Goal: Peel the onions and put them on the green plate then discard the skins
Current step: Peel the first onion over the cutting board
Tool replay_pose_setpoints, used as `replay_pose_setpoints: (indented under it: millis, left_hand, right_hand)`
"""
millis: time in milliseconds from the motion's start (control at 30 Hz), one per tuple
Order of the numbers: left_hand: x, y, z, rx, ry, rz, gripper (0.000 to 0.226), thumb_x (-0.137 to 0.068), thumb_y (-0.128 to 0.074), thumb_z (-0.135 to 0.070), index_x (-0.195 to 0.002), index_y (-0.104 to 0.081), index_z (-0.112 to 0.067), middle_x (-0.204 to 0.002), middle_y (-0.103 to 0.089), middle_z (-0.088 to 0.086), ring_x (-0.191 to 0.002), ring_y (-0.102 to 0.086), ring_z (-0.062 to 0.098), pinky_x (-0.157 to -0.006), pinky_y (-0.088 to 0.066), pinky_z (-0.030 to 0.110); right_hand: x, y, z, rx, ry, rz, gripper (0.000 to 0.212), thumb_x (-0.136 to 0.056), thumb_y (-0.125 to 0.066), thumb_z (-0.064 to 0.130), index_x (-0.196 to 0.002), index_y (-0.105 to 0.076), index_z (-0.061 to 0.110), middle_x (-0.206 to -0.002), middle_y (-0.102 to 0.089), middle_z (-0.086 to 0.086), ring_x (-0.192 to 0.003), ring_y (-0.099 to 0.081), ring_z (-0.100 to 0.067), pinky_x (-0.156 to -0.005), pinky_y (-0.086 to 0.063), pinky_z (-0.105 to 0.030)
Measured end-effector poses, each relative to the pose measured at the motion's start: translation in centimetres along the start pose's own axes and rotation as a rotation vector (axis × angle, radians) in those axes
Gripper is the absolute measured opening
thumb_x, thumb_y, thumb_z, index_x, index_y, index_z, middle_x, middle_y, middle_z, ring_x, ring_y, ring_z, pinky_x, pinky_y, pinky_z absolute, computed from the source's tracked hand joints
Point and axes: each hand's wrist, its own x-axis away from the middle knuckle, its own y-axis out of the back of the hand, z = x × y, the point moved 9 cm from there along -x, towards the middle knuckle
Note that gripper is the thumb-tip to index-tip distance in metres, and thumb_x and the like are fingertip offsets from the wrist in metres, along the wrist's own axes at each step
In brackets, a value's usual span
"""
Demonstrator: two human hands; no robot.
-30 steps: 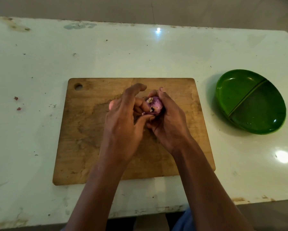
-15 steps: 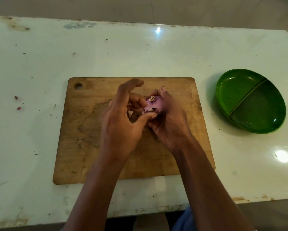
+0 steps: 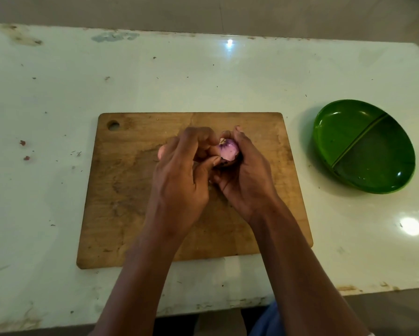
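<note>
A small purple onion [image 3: 227,149] is held above the wooden cutting board [image 3: 130,190]. My right hand [image 3: 247,175] cups it from the right and below, fingers curled round it. My left hand [image 3: 181,175] comes in from the left, its thumb and curled fingers pinching at the onion's skin on the lower left side. The onion's root tuft points up and away from me. Part of the onion is hidden by my fingers. The green divided plate [image 3: 363,145] sits on the table to the right of the board, with nothing in it.
The board lies on a worn white table [image 3: 203,76]. Two small reddish scraps [image 3: 24,150] lie on the table at the left. The table's near edge runs just below the board.
My left hand's fingers, spread half a second ago, have curled back in against the onion. More pale purple onion surface shows now. The right hand has stayed in place.
</note>
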Motion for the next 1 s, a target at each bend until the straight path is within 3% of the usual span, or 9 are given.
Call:
replay_pose_setpoints:
  millis: [100, 200, 300, 467, 567, 733, 900, 933, 1000]
  left_hand:
    - [0.0, -0.2, -0.1, -0.014, -0.007, 0.006, 0.029, -0.084, -0.06, -0.005, -0.094, -0.042, -0.026, -0.09, -0.056, -0.001, -0.086, -0.061, 0.021, -0.068, -0.052, 0.037]
    - [0.0, -0.3, -0.1, -0.036, -0.012, 0.015, 0.033, -0.083, -0.059, -0.001, -0.088, -0.038, -0.026, -0.083, -0.048, -0.012, -0.077, -0.056, 0.017, -0.063, -0.046, 0.025]
    - [0.1, -0.6, 0.0, -0.055, -0.018, 0.038, 0.04, -0.082, -0.06, 0.007, -0.084, -0.035, -0.024, -0.079, -0.043, -0.014, -0.071, -0.05, 0.013, -0.059, -0.043, 0.024]
    - [0.2, -0.8, -0.3, -0.035, -0.019, 0.05, 0.043, -0.079, -0.062, 0.015, -0.077, -0.034, -0.019, -0.073, -0.049, 0.0, -0.073, -0.052, 0.017, -0.062, -0.042, 0.026]
    - [0.1, -1.3, -0.7, 0.003, -0.042, 0.068, 0.047, -0.075, -0.06, 0.022, -0.076, -0.034, -0.018, -0.076, -0.057, 0.008, -0.078, -0.057, 0.018, -0.069, -0.045, 0.016]
    - [0.1, -1.9, -0.3, 0.066, -0.003, 0.125, 0.058, -0.079, -0.058, 0.017, -0.077, -0.03, -0.034, -0.082, -0.059, 0.009, -0.083, -0.061, 0.028, -0.066, -0.05, 0.046]
    - [0.0, -2.2, -0.8, 0.138, 0.017, 0.183, 0.046, -0.08, -0.059, 0.005, -0.072, -0.033, -0.031, -0.078, -0.06, 0.008, -0.081, -0.061, 0.024, -0.072, -0.051, 0.044]
    - [0.1, -2.3, -0.9, 0.176, 0.034, 0.201, 0.042, -0.08, -0.059, 0.005, -0.071, -0.034, -0.026, -0.077, -0.059, 0.007, -0.08, -0.061, 0.02, -0.074, -0.053, 0.037]
    - [0.1, -2.1, -0.9, 0.248, 0.078, 0.23, 0.037, -0.08, -0.06, 0.005, -0.07, -0.033, -0.019, -0.075, -0.058, 0.008, -0.078, -0.061, 0.015, -0.073, -0.052, 0.023]
  right_hand:
    - [0.0, 0.5, 0.0, -0.008, -0.003, -0.039, 0.032, -0.101, -0.042, 0.033, -0.086, -0.06, 0.012, -0.071, -0.066, -0.003, -0.065, -0.062, -0.013, -0.061, -0.05, -0.027]
    - [-0.1, 0.7, 0.1, -0.004, 0.007, -0.063, 0.031, -0.101, -0.043, 0.034, -0.086, -0.06, 0.012, -0.067, -0.066, -0.001, -0.063, -0.062, -0.012, -0.061, -0.05, -0.027]
    - [-0.1, 1.0, 0.1, -0.011, 0.011, -0.083, 0.032, -0.101, -0.043, 0.035, -0.086, -0.06, 0.013, -0.065, -0.065, 0.0, -0.061, -0.062, -0.011, -0.059, -0.05, -0.026]
    - [-0.1, 1.8, 0.1, -0.067, -0.013, -0.169, 0.031, -0.099, -0.047, 0.036, -0.093, -0.06, 0.009, -0.067, -0.067, -0.005, -0.061, -0.065, -0.014, -0.057, -0.054, -0.026]
    - [-0.4, 2.9, 0.4, -0.144, -0.012, -0.246, 0.032, -0.097, -0.051, 0.038, -0.095, -0.059, 0.008, -0.073, -0.067, -0.009, -0.065, -0.066, -0.018, -0.061, -0.056, -0.028]
    - [-0.9, 3.8, 0.2, -0.188, -0.021, -0.3, 0.044, -0.095, -0.051, 0.044, -0.108, -0.059, 0.004, -0.088, -0.068, -0.015, -0.077, -0.065, -0.026, -0.082, -0.055, -0.039]
    - [-1.3, 4.4, -0.2, -0.234, -0.034, -0.308, 0.068, -0.092, -0.049, 0.053, -0.136, -0.046, 0.001, -0.121, -0.06, -0.024, -0.113, -0.06, -0.039, -0.101, -0.046, -0.05]
    - [-1.4, 4.4, -0.1, -0.256, -0.04, -0.296, 0.07, -0.091, -0.048, 0.055, -0.136, -0.046, 0.001, -0.114, -0.062, -0.023, -0.105, -0.063, -0.037, -0.095, -0.051, -0.045]
    - [-1.5, 4.9, 0.2, -0.31, -0.042, -0.28, 0.067, -0.092, -0.044, 0.059, -0.126, -0.05, 0.002, -0.088, -0.063, -0.015, -0.07, -0.062, -0.024, -0.066, -0.053, -0.03]
